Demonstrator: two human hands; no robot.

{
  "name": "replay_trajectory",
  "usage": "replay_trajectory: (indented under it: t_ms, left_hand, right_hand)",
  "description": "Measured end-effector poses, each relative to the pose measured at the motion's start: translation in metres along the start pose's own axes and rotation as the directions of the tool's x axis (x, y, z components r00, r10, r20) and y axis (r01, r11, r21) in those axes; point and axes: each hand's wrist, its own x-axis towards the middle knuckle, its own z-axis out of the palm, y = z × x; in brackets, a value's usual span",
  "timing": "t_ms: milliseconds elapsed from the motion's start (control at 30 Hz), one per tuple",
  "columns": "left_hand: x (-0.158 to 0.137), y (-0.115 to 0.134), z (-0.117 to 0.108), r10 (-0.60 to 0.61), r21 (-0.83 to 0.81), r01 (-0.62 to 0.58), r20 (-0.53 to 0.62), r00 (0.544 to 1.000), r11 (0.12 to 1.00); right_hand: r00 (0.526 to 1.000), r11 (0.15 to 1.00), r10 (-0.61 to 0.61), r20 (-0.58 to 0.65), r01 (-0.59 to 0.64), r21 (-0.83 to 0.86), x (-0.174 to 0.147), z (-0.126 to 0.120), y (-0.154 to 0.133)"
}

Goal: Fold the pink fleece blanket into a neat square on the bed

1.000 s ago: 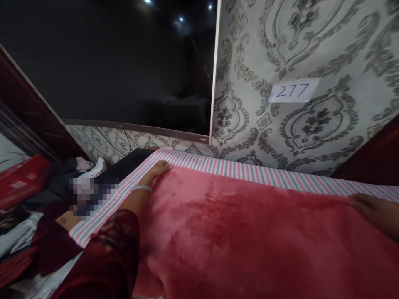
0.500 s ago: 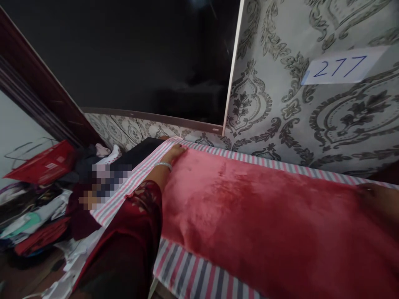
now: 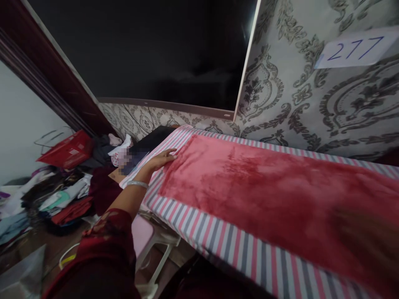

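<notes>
Left hand (image 3: 160,160), fingers loosely open, apparently steadies the edge of the red cloth (image 3: 264,182); blurred right hand (image 3: 368,236), fingers' state unclear.

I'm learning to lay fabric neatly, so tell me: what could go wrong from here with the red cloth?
The red cloth looks slightly rumpled at its end by the left hand, so creases might set there. It lies over the striped cloth, so a tug could pull both layers askew. The right hand is blurred, perhaps moving quickly, and might shift the red cloth.
</notes>
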Motion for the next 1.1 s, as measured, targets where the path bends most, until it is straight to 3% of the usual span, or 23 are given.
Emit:
replay_trajectory:
  t_ms: [133, 300, 400, 467, 533, 633, 733, 800, 867, 967, 1033, 1100]
  left_hand:
    - [-0.022, -0.001, 0.010, -0.006, -0.125, -0.003, -0.071, 0.997, 0.992]
    - [-0.052, -0.010, 0.027, 0.104, -0.118, -0.116, -0.098, 0.990, 0.986]
    - [-0.067, -0.019, 0.036, 0.221, 0.147, -0.185, -0.283, 0.934, 0.972]
    - [-0.074, -0.023, 0.043, 0.311, 0.392, -0.147, -0.395, 0.865, 0.908]
    - [-0.078, -0.025, 0.047, 0.356, 0.529, -0.093, -0.420, 0.835, 0.843]
    - [-0.080, -0.024, 0.050, 0.350, 0.599, -0.052, -0.394, 0.850, 0.799]
    - [-0.078, -0.021, 0.048, 0.360, 0.689, -0.024, -0.348, 0.865, 0.724]
    - [-0.075, -0.018, 0.044, 0.368, 0.694, -0.039, -0.331, 0.869, 0.719]
    - [-0.071, -0.014, 0.039, 0.352, 0.663, -0.043, -0.340, 0.872, 0.748]
    - [-0.059, 0.000, 0.032, 0.305, 0.614, -0.015, -0.369, 0.878, 0.789]
    - [-0.046, 0.016, 0.028, 0.305, 0.582, -0.017, -0.400, 0.864, 0.813]
    - [-0.029, 0.038, 0.025, 0.351, 0.532, -0.071, -0.447, 0.823, 0.844]
  right_hand:
    - [0.985, 0.980, -0.172, 0.032, 0.168, 0.104, -0.042, 0.002, -0.040]
    - [0.975, 0.974, -0.224, 0.012, 0.224, -0.039, -0.062, 0.011, -0.059]
    - [0.975, 0.972, -0.218, -0.042, 0.213, -0.099, -0.066, 0.019, -0.063]
    - [0.975, 0.973, -0.205, -0.083, 0.193, -0.125, -0.065, 0.021, -0.064]
    - [0.978, 0.978, -0.169, -0.118, 0.152, -0.145, -0.064, 0.019, -0.064]
    - [0.983, 0.984, -0.119, -0.143, 0.098, -0.147, -0.062, 0.015, -0.060]
    - [0.981, 0.989, -0.119, -0.150, 0.105, -0.100, -0.063, 0.011, -0.050]
    - [0.980, 0.993, -0.115, -0.160, 0.108, -0.050, -0.063, 0.008, -0.044]
    - [0.986, 0.997, -0.072, -0.148, 0.071, -0.012, -0.059, 0.002, -0.040]
    - [0.989, 0.993, 0.112, -0.093, -0.115, -0.022, -0.032, -0.019, -0.041]
    - [0.960, 0.962, 0.267, -0.079, -0.270, -0.036, -0.001, -0.043, -0.046]
    - [0.924, 0.936, 0.351, -0.149, -0.349, 0.039, 0.036, -0.072, -0.054]
